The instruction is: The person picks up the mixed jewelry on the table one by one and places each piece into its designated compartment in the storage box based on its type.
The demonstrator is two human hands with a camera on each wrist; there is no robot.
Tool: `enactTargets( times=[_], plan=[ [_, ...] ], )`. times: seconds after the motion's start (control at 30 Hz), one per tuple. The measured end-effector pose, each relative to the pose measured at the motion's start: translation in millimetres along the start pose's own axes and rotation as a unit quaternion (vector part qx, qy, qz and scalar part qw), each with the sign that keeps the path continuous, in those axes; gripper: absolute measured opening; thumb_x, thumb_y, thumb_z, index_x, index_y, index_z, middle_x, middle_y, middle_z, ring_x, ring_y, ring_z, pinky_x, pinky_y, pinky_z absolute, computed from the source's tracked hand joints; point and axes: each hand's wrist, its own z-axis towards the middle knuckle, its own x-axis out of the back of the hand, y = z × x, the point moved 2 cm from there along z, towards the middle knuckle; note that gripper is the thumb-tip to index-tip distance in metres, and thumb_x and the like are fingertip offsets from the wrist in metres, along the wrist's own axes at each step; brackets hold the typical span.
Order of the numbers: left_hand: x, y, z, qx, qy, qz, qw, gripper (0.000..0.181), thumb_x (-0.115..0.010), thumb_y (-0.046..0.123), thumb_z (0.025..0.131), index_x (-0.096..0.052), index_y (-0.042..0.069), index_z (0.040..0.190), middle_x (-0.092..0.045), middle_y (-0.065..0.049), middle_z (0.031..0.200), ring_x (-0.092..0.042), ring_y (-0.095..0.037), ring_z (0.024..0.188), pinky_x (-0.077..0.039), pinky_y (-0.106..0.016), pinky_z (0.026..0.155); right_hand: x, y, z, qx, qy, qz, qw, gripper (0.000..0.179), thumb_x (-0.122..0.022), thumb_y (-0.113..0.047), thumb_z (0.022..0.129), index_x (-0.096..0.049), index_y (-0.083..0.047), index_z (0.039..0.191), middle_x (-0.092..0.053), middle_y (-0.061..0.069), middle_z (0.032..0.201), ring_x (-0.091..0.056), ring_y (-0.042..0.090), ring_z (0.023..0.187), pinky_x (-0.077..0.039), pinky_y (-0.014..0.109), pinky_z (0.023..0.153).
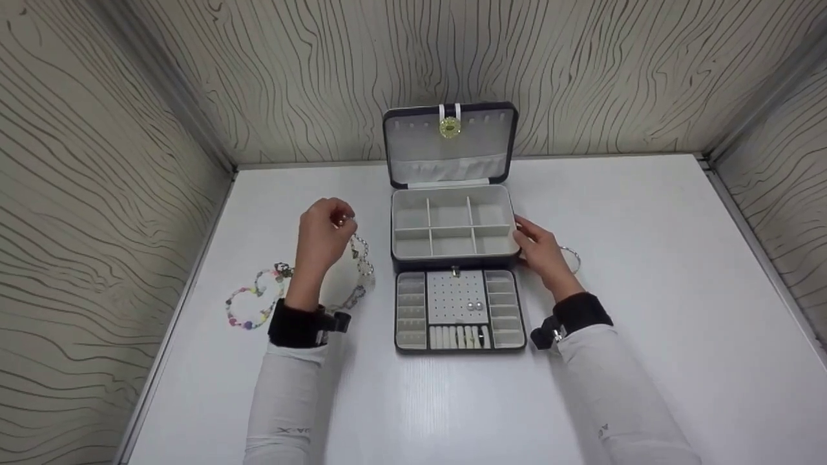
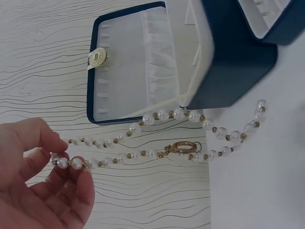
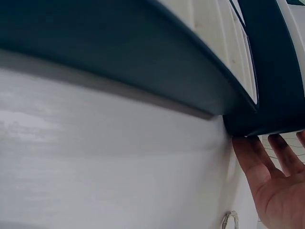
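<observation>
My left hand (image 1: pixel 323 236) is raised left of a dark blue jewelry box (image 1: pixel 455 263), pinching a pearl necklace (image 2: pixel 178 113) between thumb and fingers. White pearls alternate with gold beads, and a gold ring clasp (image 2: pixel 185 147) hangs along one strand. The box lid (image 1: pixel 400 145) stands upright, with six bare compartments below it. At the box's right side, my right hand (image 1: pixel 546 258) rests its extended fingers (image 3: pixel 248 155) against the wall, the thumb near the rim. In front, the pulled-out lower tray (image 1: pixel 455 294) holds a pair of pearl earrings (image 1: pixel 475 306) and several rings (image 1: pixel 471 337).
A round gold brooch (image 1: pixel 450 127) sits on the strap at the lid's top. Colorful beaded jewelry (image 1: pixel 247 324) lies on the white table (image 1: pixel 426 407) by my left wrist. A silvery bracelet (image 1: pixel 577 259) lies beyond my right hand. Patterned panels (image 1: pixel 310 77) enclose the table's back and sides.
</observation>
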Motion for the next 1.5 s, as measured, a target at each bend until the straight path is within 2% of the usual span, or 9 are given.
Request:
enactTargets(
  times=[0.17,0.43,0.57,0.7,0.8,0.87,1.2,1.33,1.5],
  plan=[
    [-0.6,15.5,10.1,-0.032,-0.013,-0.016,0.9993,0.011,-0.062,-0.005,0.085,-0.069,0.000,0.092,-0.063,-0.008,0.085,-0.058,-0.021,0.078,-0.049,-0.032,0.069,1.5,0.6,0.3,0.002,-0.002,-0.002,1.0000,0.053,-0.043,-0.023,0.106,-0.029,-0.012,0.155,-0.032,0.020,0.154,-0.035,0.035,0.138,-0.040,0.051,0.104],
    [-7.3,36.2,23.9,-0.050,-0.027,-0.029,0.9980,0.008,-0.062,-0.002,0.088,-0.068,0.000,0.094,-0.067,-0.008,0.086,-0.063,-0.019,0.079,-0.051,-0.032,0.069,-0.2,1.7,-0.4,0.001,0.005,0.005,1.0000,0.052,-0.043,-0.023,0.106,-0.030,-0.013,0.155,-0.032,0.018,0.155,-0.033,0.034,0.139,-0.039,0.050,0.105],
    [-18.2,44.8,30.7,-0.068,-0.027,-0.013,0.9972,0.008,-0.062,0.000,0.090,-0.069,0.001,0.093,-0.067,-0.007,0.084,-0.061,-0.018,0.076,-0.050,-0.031,0.068,-0.8,3.4,-1.3,0.000,0.012,0.002,0.9999,0.051,-0.042,-0.023,0.106,-0.030,-0.012,0.155,-0.032,0.019,0.155,-0.031,0.035,0.140,-0.038,0.052,0.105],
    [-32.5,54.1,39.0,-0.091,-0.049,0.013,0.9946,0.008,-0.062,0.001,0.090,-0.069,0.001,0.094,-0.068,-0.007,0.085,-0.062,-0.018,0.075,-0.051,-0.030,0.067,0.8,5.4,-1.4,0.004,0.024,0.001,0.9997,0.051,-0.043,-0.022,0.106,-0.030,-0.010,0.154,-0.033,0.020,0.154,-0.032,0.035,0.139,-0.036,0.052,0.106],
    [-39.7,58.9,44.4,-0.092,-0.057,0.022,0.9939,0.008,-0.063,0.001,0.090,-0.070,0.002,0.094,-0.069,-0.007,0.086,-0.064,-0.017,0.076,-0.052,-0.028,0.068,0.2,5.9,-0.2,0.012,0.028,-0.004,0.9995,0.051,-0.043,-0.022,0.106,-0.032,-0.010,0.154,-0.036,0.021,0.152,-0.035,0.034,0.138,-0.036,0.050,0.107],
    [-42.4,60.8,47.6,-0.089,-0.052,0.021,0.9945,0.008,-0.063,0.001,0.091,-0.070,0.002,0.095,-0.069,-0.008,0.087,-0.064,-0.017,0.078,-0.053,-0.028,0.070,-1.2,5.6,0.7,0.017,0.031,-0.007,0.9993,0.050,-0.043,-0.022,0.106,-0.033,-0.009,0.153,-0.037,0.021,0.151,-0.037,0.034,0.136,-0.036,0.048,0.107],
    [-54.7,55.0,58.7,-0.078,0.022,-0.027,0.9963,0.006,-0.064,0.001,0.090,-0.068,0.000,0.095,-0.069,-0.008,0.088,-0.064,-0.016,0.079,-0.052,-0.027,0.070,-10.7,3.2,-0.1,0.008,0.018,-0.004,0.9998,0.050,-0.041,-0.022,0.106,-0.030,-0.012,0.155,-0.035,0.019,0.153,-0.037,0.036,0.137,-0.039,0.051,0.104],
    [-67.8,47.6,59.7,-0.076,0.029,-0.030,0.9962,0.005,-0.065,0.001,0.090,-0.068,0.000,0.094,-0.068,-0.008,0.086,-0.063,-0.016,0.078,-0.052,-0.026,0.070,-10.4,3.6,-1.5,0.009,0.021,-0.010,0.9997,0.050,-0.041,-0.022,0.106,-0.031,-0.012,0.155,-0.035,0.020,0.153,-0.038,0.037,0.136,-0.039,0.051,0.105],
    [-89.0,35.1,56.8,-0.089,0.035,-0.007,0.9954,0.008,-0.064,0.000,0.091,-0.068,-0.001,0.097,-0.067,-0.010,0.090,-0.063,-0.018,0.081,-0.052,-0.026,0.070,-7.6,3.5,-2.2,0.018,0.037,-0.029,0.9988,0.049,-0.040,-0.023,0.107,-0.032,-0.011,0.154,-0.037,0.021,0.151,-0.040,0.036,0.134,-0.040,0.050,0.103]
  ],
)
